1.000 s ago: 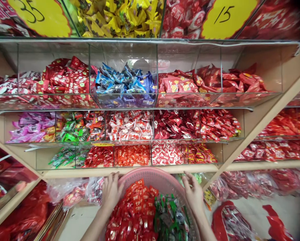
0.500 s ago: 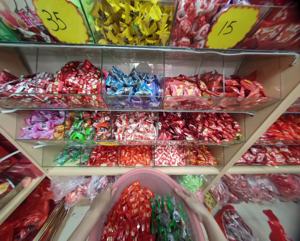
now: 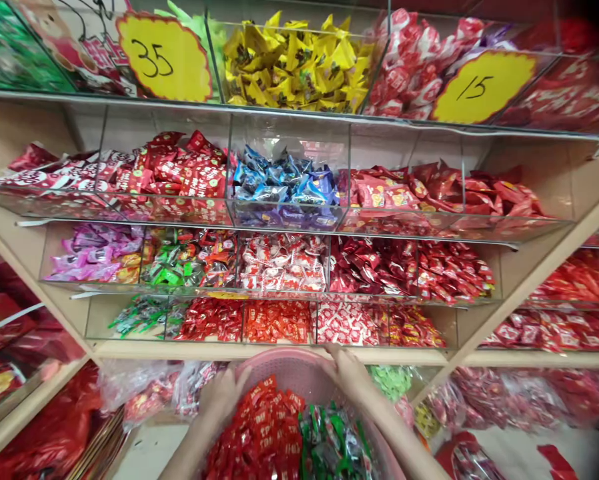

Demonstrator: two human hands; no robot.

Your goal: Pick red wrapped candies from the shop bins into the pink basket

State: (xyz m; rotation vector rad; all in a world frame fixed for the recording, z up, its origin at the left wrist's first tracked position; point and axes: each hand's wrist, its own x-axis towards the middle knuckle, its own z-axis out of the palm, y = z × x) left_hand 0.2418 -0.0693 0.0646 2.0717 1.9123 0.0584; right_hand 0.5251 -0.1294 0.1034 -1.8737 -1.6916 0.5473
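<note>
A round pink plastic basket (image 3: 289,355) stands at the bottom centre, its far rim close to the lowest shelf edge. Inside it, red wrapped candies (image 3: 269,427) fill the left part and green wrapped candies (image 3: 334,440) the right. My left hand (image 3: 225,392) grips the rim on the far left, thumb on the inner side. My right hand (image 3: 348,373) is closed over the rim at the far right, fingertips near the shelf edge. The near side of the basket is cut off by the frame.
Clear-fronted shelf bins hold wrapped sweets, among them yellow packets (image 3: 299,63), blue packets (image 3: 279,177) and orange-red candies (image 3: 278,322). Yellow price tags (image 3: 164,57) hang above. A wooden shelf edge (image 3: 179,351) runs behind the basket, with bagged sweets (image 3: 152,393) below.
Both hands have slid along the rim toward the far side, the right one also inward. The shelves now sit lower and further right in view.
</note>
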